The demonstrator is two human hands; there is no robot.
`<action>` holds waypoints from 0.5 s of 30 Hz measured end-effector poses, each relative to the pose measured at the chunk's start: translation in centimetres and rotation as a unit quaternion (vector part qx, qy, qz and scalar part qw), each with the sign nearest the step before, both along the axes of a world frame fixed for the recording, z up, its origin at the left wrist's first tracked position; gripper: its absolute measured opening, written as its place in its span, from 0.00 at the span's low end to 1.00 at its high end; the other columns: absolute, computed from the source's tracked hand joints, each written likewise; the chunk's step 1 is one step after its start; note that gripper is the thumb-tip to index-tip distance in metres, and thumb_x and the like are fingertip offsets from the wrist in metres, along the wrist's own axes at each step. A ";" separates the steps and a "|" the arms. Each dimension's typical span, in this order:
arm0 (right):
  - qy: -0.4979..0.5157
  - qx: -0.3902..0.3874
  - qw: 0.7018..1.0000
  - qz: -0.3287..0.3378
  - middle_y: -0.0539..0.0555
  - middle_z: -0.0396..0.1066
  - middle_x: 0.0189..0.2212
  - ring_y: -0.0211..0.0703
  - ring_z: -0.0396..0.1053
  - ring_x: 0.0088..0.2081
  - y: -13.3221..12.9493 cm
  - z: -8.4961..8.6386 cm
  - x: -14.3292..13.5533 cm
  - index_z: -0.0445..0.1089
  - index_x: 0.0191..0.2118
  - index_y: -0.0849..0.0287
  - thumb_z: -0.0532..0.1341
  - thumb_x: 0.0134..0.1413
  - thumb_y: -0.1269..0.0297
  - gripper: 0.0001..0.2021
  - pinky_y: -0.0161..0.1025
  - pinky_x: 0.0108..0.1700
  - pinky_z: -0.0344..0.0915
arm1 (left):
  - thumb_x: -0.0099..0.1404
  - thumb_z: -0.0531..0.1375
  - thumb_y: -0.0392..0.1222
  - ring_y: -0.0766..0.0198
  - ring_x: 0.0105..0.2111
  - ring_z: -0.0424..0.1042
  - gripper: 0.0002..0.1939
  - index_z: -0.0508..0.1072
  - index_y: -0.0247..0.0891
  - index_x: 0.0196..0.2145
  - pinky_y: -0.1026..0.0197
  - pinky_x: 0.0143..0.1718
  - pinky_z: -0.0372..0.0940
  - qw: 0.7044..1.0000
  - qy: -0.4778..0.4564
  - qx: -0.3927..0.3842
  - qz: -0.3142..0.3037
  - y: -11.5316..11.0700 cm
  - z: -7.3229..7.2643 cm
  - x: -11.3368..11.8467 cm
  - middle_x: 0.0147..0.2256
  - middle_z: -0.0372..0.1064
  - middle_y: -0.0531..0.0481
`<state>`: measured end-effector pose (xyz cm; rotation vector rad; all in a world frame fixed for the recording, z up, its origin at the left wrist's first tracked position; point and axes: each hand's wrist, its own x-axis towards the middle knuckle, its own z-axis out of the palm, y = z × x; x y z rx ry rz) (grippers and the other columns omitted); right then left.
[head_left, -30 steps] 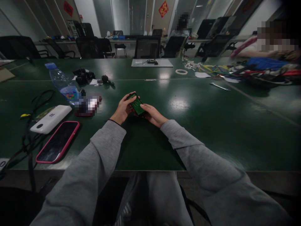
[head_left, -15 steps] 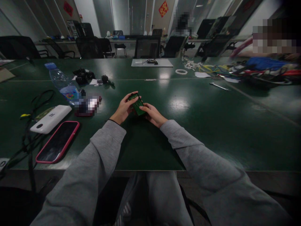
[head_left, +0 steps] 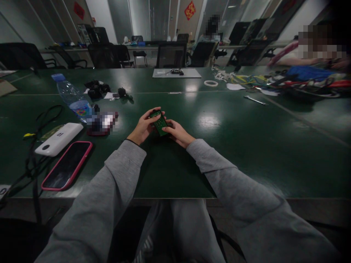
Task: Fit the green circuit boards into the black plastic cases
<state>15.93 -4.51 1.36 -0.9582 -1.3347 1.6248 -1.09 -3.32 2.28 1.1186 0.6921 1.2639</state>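
Note:
Between my two hands, above the dark green table (head_left: 175, 179), is a small green circuit board (head_left: 159, 126) with tiny light marks on its face. My left hand (head_left: 143, 126) grips its upper left side, the thumb lying across the face and the fingers behind. At the lower right edge, my right hand (head_left: 178, 132) pinches the board, thumb on the face. The fingers beneath are partly hidden. The board is tilted, its face turned up toward me.
Left of my arms lie a phone in a red case (head_left: 67, 166), a white power bank (head_left: 59, 139), a black cord (head_left: 34, 160) and a tilted plastic bottle (head_left: 70, 95). A wrench-like metal tool (head_left: 256, 100) and a tape roll (head_left: 211, 83) lie farther right. A person (head_left: 309, 49) sits by tangled wires.
The board's tilt has shifted slightly, so more of its face shows, and my right thumb sits a little lower on it. Both hands otherwise stay in place.

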 end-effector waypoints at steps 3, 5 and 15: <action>-0.001 0.003 1.000 0.002 0.49 0.71 0.37 0.39 0.69 0.37 0.0 0.0 0.0 0.65 0.44 0.55 0.68 0.45 0.61 0.19 0.36 0.33 0.63 | 0.57 0.67 0.42 0.52 0.51 0.72 0.21 0.73 0.48 0.50 0.46 0.53 0.68 1.000 0.007 0.008 0.001 0.1 0.0 -0.1 0.51 0.72 0.48; 0.004 0.006 1.000 0.003 0.49 0.71 0.38 0.40 0.70 0.38 0.0 -0.1 0.0 0.65 0.45 0.55 0.69 0.45 0.59 0.21 0.37 0.35 0.65 | 0.58 0.67 0.43 0.52 0.52 0.72 0.21 0.73 0.48 0.50 0.46 0.52 0.68 1.000 0.016 0.014 0.001 0.0 0.1 0.0 0.51 0.72 0.48; 0.061 -0.002 0.997 -0.047 0.50 0.72 0.40 0.42 0.73 0.40 0.0 -0.3 -0.4 0.65 0.45 0.54 0.71 0.43 0.56 0.23 0.45 0.48 0.71 | 0.53 0.70 0.50 0.55 0.51 0.71 0.33 0.65 0.47 0.54 0.50 0.50 0.67 0.942 0.192 0.165 0.221 0.8 -0.5 0.5 0.56 0.65 0.44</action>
